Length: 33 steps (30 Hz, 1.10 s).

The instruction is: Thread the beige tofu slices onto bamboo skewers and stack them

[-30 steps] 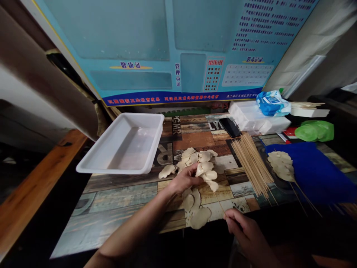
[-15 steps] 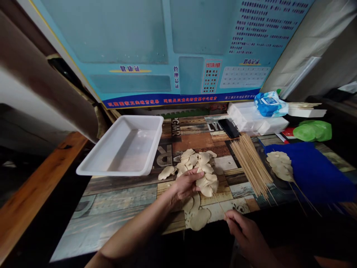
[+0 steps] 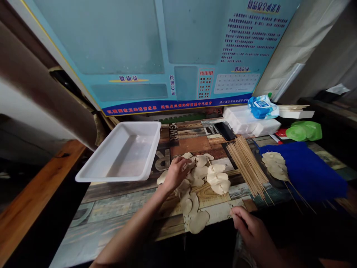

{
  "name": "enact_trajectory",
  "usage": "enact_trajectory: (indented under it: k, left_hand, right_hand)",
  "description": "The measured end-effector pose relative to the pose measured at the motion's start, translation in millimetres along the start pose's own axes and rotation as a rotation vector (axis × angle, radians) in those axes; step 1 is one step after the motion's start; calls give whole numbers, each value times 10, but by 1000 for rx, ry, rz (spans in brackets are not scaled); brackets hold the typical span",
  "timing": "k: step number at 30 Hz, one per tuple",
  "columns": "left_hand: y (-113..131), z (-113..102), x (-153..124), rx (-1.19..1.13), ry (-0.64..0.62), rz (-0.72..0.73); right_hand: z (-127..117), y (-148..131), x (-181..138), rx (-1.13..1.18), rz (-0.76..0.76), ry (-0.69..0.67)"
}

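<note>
My right hand is closed around the lower end of a thin bamboo skewer. Several pale, flat, rounded slices are threaded on it, its tip showing above them. My left hand reaches over the pile of loose slices, fingers bent and pinched on a pale slice at the pile's top left. What exactly these slices are made of I cannot tell. More loose slices trail down to the table's front edge.
Left stands a white plastic tub. A bundle of bamboo skewers lies right of the pile. Beyond are filled skewers, a blue cloth, a phone, white packages and a green bag. A blue board stands behind.
My left hand has let go of the threaded slices and moved up and left onto the pile. My right hand has shifted the skewer slightly right, away from the pile. The view has shifted slightly.
</note>
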<state>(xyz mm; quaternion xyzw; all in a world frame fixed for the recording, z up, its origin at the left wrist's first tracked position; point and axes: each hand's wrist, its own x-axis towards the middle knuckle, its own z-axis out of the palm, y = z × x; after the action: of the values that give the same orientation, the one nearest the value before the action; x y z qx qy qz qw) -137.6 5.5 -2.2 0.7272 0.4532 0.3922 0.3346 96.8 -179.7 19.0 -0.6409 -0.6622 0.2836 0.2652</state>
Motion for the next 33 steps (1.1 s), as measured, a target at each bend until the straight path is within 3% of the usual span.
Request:
enact_trajectory:
  k: [3, 6, 10, 13, 16, 24, 33]
  left_hand:
    - [-115, 17, 94, 288, -16, 141]
    - [-121, 58, 140, 267, 11, 130]
    - [-24, 35, 143, -212, 91, -129]
    - [69, -4, 114, -697, 0, -394]
    - [132, -28, 74, -920, -119, -520]
    - [52, -54, 26, -904, -43, -530]
    - [87, -97, -9, -956, -115, -551]
  right_hand:
    - [23, 6, 4, -11, -8, 13]
    - [48, 10, -3, -31, -9, 8]
    - [64, 23, -22, -40, -22, -30]
    - [89, 39, -24, -49, -37, -65]
    - [121, 47, -15, -49, -63, -87]
    - [123, 33, -10, -64, -61, -142]
    - [140, 70, -8, -65, -80, -185]
